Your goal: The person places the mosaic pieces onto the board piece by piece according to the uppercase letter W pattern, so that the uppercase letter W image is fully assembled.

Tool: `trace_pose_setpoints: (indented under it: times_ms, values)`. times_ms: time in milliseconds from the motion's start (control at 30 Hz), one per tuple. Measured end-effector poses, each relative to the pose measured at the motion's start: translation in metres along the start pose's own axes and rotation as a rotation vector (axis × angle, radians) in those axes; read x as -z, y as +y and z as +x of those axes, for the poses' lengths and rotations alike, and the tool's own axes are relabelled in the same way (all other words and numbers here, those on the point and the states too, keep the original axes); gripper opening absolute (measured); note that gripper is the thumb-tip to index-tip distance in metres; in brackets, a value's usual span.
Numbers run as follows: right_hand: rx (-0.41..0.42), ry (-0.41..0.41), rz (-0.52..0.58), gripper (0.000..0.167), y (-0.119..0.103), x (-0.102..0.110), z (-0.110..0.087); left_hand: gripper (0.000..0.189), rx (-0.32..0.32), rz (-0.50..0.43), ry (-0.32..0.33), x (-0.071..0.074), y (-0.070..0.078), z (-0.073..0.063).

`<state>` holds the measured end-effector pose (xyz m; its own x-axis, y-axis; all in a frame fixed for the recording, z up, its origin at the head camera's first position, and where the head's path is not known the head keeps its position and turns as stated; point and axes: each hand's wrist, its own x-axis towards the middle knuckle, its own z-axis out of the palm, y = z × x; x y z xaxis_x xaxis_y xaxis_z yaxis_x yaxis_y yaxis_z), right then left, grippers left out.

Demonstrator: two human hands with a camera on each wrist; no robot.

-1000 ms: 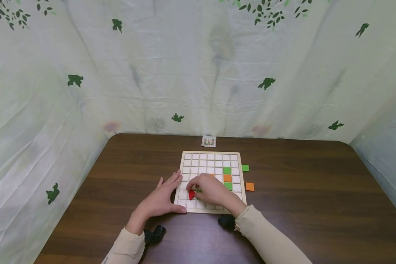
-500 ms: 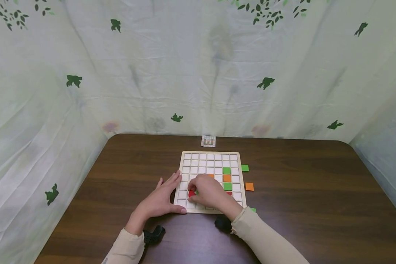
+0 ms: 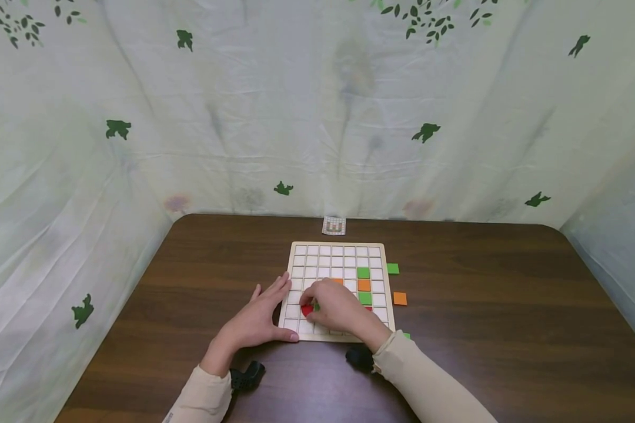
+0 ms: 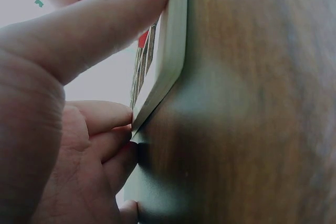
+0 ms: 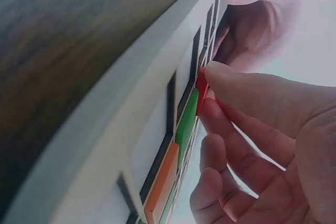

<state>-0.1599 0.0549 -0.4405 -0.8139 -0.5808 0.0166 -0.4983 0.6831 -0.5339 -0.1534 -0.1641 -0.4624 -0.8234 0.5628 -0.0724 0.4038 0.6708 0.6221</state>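
Note:
A pale wooden grid board (image 3: 338, 243) with white square cells lies on the table. My right hand (image 3: 336, 302) reaches over its lower left part and pinches a red square tile (image 5: 201, 87) between thumb and fingertips, right at the board's surface. Beside that tile sit a green tile (image 5: 187, 121) and an orange tile (image 5: 161, 182), seen edge-on in the right wrist view. My left hand (image 3: 256, 314) rests against the board's near left corner, fingers straight along the left side and thumb (image 4: 131, 9) on the near edge. My right hand hides several cells in the head view.
On the board's right side, green (image 3: 363, 272) and orange tiles (image 3: 364, 285) fill one column. Loose green (image 3: 393, 268) and orange (image 3: 400, 299) tiles lie just right of the board. A small printed grid card (image 3: 334, 225) lies at the table's far edge, before a hanging cloth (image 3: 317, 117).
The red tile stood tilted in my right fingers a second ago and now lies flatter on the board. My right hand shifted slightly; the left hand stayed in place.

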Motion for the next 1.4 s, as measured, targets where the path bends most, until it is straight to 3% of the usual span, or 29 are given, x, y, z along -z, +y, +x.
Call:
trace_pose_setpoints:
  times_ms: [533, 733, 967, 1400]
  values:
    - [-0.014, 0.022, 0.017, 0.011, 0.005, -0.001, 0.0, 0.113, 0.033, -0.006, -0.017, 0.002, 0.002, 0.001]
    - [-0.019, 0.041, 0.043, 0.017, 0.008, 0.005, -0.005, 0.113, 0.039, -0.002, -0.016, 0.001, 0.002, 0.001]
    - [-0.058, 0.095, 0.156, 0.024, 0.027, 0.026, -0.025, 0.114, 0.051, 0.007, -0.017, 0.0, 0.002, 0.002]
    - [-0.17, 0.208, 0.19, 0.027, 0.068, 0.056, -0.069, 0.114, 0.057, -0.001, -0.023, 0.0, 0.003, 0.002]
